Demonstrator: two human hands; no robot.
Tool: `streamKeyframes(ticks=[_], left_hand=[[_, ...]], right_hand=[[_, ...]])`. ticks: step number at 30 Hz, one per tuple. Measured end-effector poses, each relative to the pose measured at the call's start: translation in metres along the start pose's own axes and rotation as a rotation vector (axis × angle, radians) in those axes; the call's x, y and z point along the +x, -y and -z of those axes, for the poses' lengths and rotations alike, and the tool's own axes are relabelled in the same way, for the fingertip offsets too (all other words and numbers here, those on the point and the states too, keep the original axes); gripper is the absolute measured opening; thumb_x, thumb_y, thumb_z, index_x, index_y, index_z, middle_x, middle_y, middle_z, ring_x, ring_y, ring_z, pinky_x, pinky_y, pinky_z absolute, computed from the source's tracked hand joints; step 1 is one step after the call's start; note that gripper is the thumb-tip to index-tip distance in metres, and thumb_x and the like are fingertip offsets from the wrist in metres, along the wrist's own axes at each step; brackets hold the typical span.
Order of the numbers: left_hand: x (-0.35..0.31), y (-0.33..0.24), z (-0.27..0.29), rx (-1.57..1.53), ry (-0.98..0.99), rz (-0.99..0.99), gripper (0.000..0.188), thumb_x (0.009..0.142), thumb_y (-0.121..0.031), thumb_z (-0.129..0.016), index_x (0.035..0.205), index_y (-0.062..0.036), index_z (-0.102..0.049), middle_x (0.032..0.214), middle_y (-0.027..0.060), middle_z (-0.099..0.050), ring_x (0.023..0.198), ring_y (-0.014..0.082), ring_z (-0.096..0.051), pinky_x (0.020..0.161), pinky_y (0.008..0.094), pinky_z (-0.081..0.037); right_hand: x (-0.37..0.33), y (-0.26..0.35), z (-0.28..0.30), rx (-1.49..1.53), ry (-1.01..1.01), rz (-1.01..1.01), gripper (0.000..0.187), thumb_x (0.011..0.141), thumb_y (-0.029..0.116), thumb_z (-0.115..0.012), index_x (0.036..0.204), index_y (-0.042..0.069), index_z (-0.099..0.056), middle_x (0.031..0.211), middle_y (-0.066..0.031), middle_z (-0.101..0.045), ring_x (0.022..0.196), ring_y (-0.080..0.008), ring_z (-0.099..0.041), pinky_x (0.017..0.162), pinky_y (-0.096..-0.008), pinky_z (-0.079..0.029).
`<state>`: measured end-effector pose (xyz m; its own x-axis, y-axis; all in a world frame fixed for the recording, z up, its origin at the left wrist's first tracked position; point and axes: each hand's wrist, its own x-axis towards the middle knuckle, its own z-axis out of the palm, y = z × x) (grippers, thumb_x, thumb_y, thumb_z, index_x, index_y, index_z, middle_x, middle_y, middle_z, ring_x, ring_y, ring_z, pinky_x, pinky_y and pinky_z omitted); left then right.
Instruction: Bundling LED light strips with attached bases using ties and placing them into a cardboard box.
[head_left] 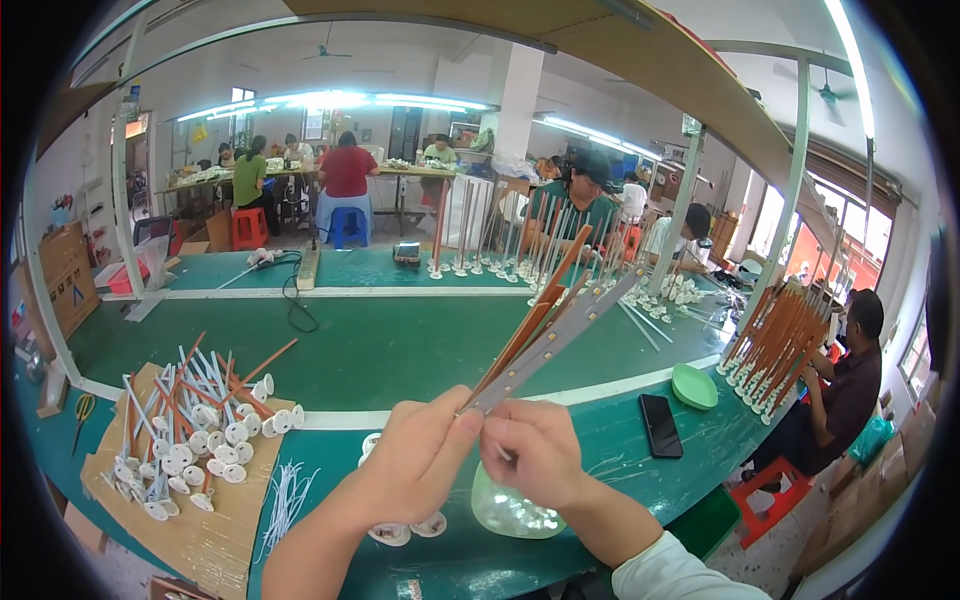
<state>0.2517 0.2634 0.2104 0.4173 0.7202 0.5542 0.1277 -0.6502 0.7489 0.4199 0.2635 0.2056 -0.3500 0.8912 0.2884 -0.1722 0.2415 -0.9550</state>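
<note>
A slim bundle of strips (549, 345) stands slanted in the air left of the black phone (660, 426), its far end leaning up and to the right. One face is a grey strip dotted with small yellowish squares; orange-brown strips lie behind it. The left hand (425, 450) is closed around the bundle's lower end. The right hand (540, 455), between that hand and the phone, has its fingers curled in tight against the same end; what they pinch cannot be made out.

Below the hands, left of the phone and nearer the wearer, sit a translucent pale green bowl (515, 508) and some white round discs (389, 534). Farther left of the phone lie thin white ties (288, 500), then a cardboard sheet (235, 520) heaped with white-based stems (190, 440), and past it, scissors (83, 408).

Just beyond the phone, to its right, is a green dish (694, 386). Farther right, brown stems (775, 345) stand on white bases beside a seated co-worker (840, 370). Well beyond the phone, another person (580, 200) in a dark cap sits behind more upright stems (495, 235).
</note>
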Motion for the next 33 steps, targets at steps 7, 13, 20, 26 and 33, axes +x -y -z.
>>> streamKeyframes(ticks=[7,13,20,26,33], left_hand=[[-0.003,0.001,0.007,-0.039,-0.106,-0.014,0.025,0.099,-0.019,-0.04,0.092,0.0025,-0.052,0.061,0.0139,-0.05,0.051,0.0286,-0.05,0.052,0.0352,-0.04],[-0.002,0.005,0.011,-0.006,-0.132,0.058,0.029,0.1,-0.021,-0.039,0.089,0.0025,-0.052,0.059,0.0122,-0.05,0.051,0.0261,-0.05,0.052,0.0356,-0.041],[0.002,0.009,0.015,0.129,-0.05,0.013,0.025,0.098,-0.016,-0.043,0.087,0.0042,-0.051,0.06,0.0208,-0.05,0.054,0.0409,-0.05,0.051,0.04,-0.039],[-0.003,0.0,0.013,0.01,-0.08,-0.008,0.024,0.098,-0.016,-0.042,0.09,0.0044,-0.053,0.06,0.0199,-0.051,0.055,0.0392,-0.053,0.051,0.039,-0.04],[-0.001,0.005,0.022,0.065,-0.124,0.135,0.026,0.099,-0.018,-0.04,0.095,0.0043,-0.053,0.065,0.0211,-0.054,0.061,0.0403,-0.055,0.054,0.0394,-0.042]], right_hand=[[0.016,-0.007,0.005,-0.093,0.178,0.12,0.016,0.092,0.01,-0.053,0.084,-0.003,-0.058,0.081,-0.0117,-0.064,0.063,-0.0174,-0.057,0.052,-0.029,-0.044],[0.031,0.005,0.006,-1.095,-0.153,1.206,0.021,0.067,-0.008,-0.068,0.086,-0.002,-0.062,0.079,-0.0127,-0.064,0.062,-0.024,-0.061,0.057,-0.0323,-0.05],[0.027,-0.013,0.009,-1.201,-0.078,1.087,0.006,0.075,-0.002,-0.067,0.078,-0.002,-0.062,0.071,-0.009,-0.064,0.051,-0.0198,-0.058,0.046,-0.0283,-0.045],[0.029,-0.015,0.007,-0.716,-0.005,0.683,0.009,0.083,0.005,-0.063,0.085,-0.004,-0.061,0.074,-0.0142,-0.064,0.052,-0.0173,-0.058,0.045,-0.0251,-0.044],[0.038,-0.017,0.005,-0.959,-0.222,1.099,0.014,0.078,-0.004,-0.066,0.091,-0.004,-0.061,0.077,-0.0168,-0.065,0.057,-0.0201,-0.062,0.05,-0.0274,-0.05]])
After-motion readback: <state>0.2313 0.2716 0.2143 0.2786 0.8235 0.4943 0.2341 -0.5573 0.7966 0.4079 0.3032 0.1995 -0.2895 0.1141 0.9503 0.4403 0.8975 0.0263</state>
